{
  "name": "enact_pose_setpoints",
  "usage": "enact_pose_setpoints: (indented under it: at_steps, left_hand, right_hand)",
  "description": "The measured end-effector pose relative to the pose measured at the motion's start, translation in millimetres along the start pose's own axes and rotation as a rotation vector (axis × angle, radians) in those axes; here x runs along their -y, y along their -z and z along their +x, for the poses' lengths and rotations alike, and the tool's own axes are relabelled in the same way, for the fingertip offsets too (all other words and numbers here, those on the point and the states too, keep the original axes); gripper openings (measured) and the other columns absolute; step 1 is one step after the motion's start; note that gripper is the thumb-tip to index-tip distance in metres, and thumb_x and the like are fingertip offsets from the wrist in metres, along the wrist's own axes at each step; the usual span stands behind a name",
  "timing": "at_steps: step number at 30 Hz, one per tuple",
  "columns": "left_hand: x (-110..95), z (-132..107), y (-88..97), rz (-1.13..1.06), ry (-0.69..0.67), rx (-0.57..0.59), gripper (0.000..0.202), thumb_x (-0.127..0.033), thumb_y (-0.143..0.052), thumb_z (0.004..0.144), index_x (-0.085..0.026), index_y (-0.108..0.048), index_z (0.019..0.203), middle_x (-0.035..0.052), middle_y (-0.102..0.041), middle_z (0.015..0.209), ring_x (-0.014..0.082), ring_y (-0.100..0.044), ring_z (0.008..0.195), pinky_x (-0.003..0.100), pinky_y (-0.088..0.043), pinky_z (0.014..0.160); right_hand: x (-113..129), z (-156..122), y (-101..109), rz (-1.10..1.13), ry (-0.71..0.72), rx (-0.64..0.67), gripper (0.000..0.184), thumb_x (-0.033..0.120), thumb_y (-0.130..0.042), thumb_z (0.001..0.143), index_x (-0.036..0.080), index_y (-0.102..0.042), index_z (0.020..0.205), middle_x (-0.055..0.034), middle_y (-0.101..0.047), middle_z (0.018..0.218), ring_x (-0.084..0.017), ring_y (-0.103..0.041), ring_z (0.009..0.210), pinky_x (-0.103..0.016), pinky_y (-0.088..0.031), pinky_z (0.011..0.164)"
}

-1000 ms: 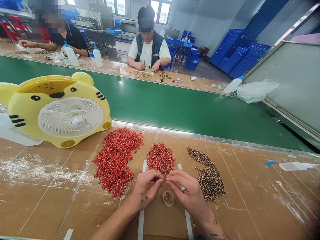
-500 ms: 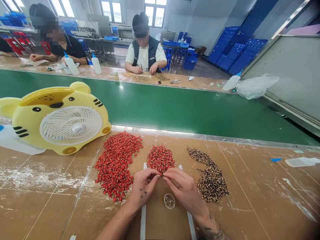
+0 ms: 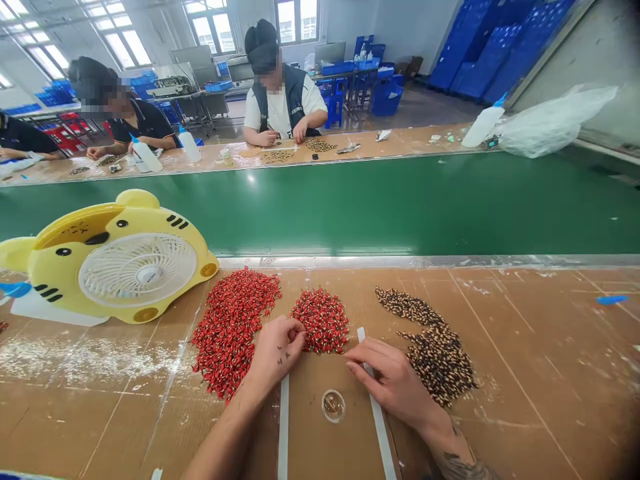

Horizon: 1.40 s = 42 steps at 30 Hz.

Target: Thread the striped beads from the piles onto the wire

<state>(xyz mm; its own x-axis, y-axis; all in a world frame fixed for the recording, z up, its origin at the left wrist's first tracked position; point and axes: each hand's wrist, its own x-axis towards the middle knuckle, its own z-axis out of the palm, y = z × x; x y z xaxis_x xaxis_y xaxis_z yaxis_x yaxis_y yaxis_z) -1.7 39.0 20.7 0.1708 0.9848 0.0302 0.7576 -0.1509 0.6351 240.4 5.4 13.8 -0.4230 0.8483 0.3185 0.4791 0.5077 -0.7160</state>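
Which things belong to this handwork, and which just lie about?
Seemingly in use:
large red-piece pile
small red-piece pile
black-and-tan pile
clear round dish
white tape strips

Probably just lying about:
tiger-faced fan
blue plastic tip
clear plastic bag

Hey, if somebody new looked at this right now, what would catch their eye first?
Probably the yellow fan with the animal face, at the left of the table. Next, the red heaps: a big one just right of the fan, and a small one in the middle, by the left hand. Then the green strip running across behind them.
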Motion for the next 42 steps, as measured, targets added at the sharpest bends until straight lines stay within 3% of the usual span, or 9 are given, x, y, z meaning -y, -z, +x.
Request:
enact_pose_setpoints:
  at_steps: [4, 7, 10, 14, 19, 24, 33, 38, 42]
  left_hand:
    - [8.8, 5.1, 8.6, -0.062, 0.041, 0.093, 0.019, -0.018, -0.056, 0.083, -0.018, -0.074, 0.076, 0.0006, -0.064, 0.065, 0.0147, -0.057, 0.061, 0.023, -0.041, 0.060]
    - [20.2, 4.7, 28.6, -0.047, 0.066, 0.010, 0.021, -0.024, -0.055, 0.086, -0.018, -0.075, 0.090, 0.0022, -0.067, 0.071, 0.0162, -0.060, 0.064, 0.025, -0.044, 0.062]
    - [32.6, 0.7, 56.6, 0.075, 0.080, -0.105, 0.021, -0.025, -0.054, 0.088, -0.019, -0.073, 0.094, 0.0041, -0.071, 0.081, 0.0182, -0.063, 0.070, 0.028, -0.047, 0.067]
    - [42.4, -7.1, 78.2, 0.322, 0.003, -0.044, 0.021, -0.021, -0.052, 0.089, -0.020, -0.072, 0.094, 0.0074, -0.071, 0.093, 0.0231, -0.066, 0.086, 0.034, -0.049, 0.080]
    - [38.0, -2.6, 64.2, 0.456, -0.045, 0.009, 0.023, -0.019, -0.048, 0.093, -0.019, -0.070, 0.097, 0.0101, -0.070, 0.099, 0.0245, -0.064, 0.094, 0.035, -0.048, 0.085]
    - [32.4, 16.8, 47.4, 0.464, 0.015, 0.065, 0.021, -0.017, -0.050, 0.091, -0.019, -0.070, 0.087, 0.0094, -0.070, 0.088, 0.0242, -0.063, 0.088, 0.033, -0.045, 0.082]
    - [30.7, 24.1, 45.8, 0.333, 0.014, 0.171, 0.018, -0.006, -0.055, 0.077, -0.018, -0.067, 0.076, 0.0030, -0.067, 0.073, 0.0183, -0.059, 0.069, 0.024, -0.036, 0.063]
    - [28.5, 21.2, 41.7, 0.222, -0.018, 0.258, 0.019, -0.004, -0.053, 0.075, -0.018, -0.066, 0.069, -0.0020, -0.061, 0.063, 0.0143, -0.055, 0.061, 0.021, -0.034, 0.059]
    - [27.9, 19.5, 44.0, 0.194, -0.033, 0.258, 0.019, -0.005, -0.055, 0.074, -0.017, -0.067, 0.068, -0.0012, -0.061, 0.062, 0.0144, -0.053, 0.060, 0.022, -0.032, 0.058]
  right_hand:
    - [-2.1, -1.0, 2.8, 0.026, 0.037, 0.020, 0.013, 0.018, -0.056, 0.094, 0.019, -0.068, 0.093, -0.0042, -0.070, 0.082, -0.017, -0.064, 0.076, -0.028, -0.048, 0.070]
    - [-3.0, -2.0, 4.4, 0.040, 0.042, 0.021, 0.014, 0.017, -0.054, 0.095, 0.019, -0.068, 0.093, -0.0048, -0.069, 0.083, -0.018, -0.064, 0.077, -0.029, -0.048, 0.070]
    - [-1.6, -3.7, 4.0, 0.053, 0.042, 0.038, 0.015, 0.018, -0.053, 0.095, 0.019, -0.068, 0.093, -0.0051, -0.069, 0.083, -0.018, -0.063, 0.077, -0.029, -0.048, 0.070]
    - [2.8, -5.0, -0.6, 0.074, 0.032, 0.100, 0.015, 0.020, -0.053, 0.096, 0.018, -0.068, 0.091, -0.0051, -0.068, 0.082, -0.018, -0.062, 0.077, -0.029, -0.047, 0.070]
    - [7.4, -4.3, -10.8, 0.071, 0.037, 0.174, 0.016, 0.023, -0.053, 0.096, 0.019, -0.068, 0.091, -0.0047, -0.067, 0.081, -0.018, -0.061, 0.077, -0.030, -0.047, 0.069]
    - [9.8, -4.2, -15.1, 0.071, 0.051, 0.170, 0.018, 0.024, -0.053, 0.096, 0.019, -0.069, 0.090, -0.0043, -0.067, 0.079, -0.018, -0.060, 0.076, -0.030, -0.047, 0.067]
    - [9.1, -3.5, -13.3, 0.102, 0.018, 0.184, 0.014, 0.021, -0.056, 0.094, 0.018, -0.068, 0.089, -0.0032, -0.067, 0.079, -0.018, -0.058, 0.077, -0.030, -0.044, 0.070]
    - [13.7, -2.0, -15.0, 0.131, 0.002, 0.198, 0.013, 0.022, -0.059, 0.093, 0.017, -0.070, 0.089, -0.0037, -0.065, 0.077, -0.018, -0.057, 0.078, -0.031, -0.045, 0.071]
    - [22.3, 3.2, -20.9, 0.118, -0.030, 0.227, 0.009, 0.021, -0.067, 0.087, 0.018, -0.073, 0.093, -0.0037, -0.063, 0.078, -0.019, -0.056, 0.081, -0.031, -0.045, 0.071]
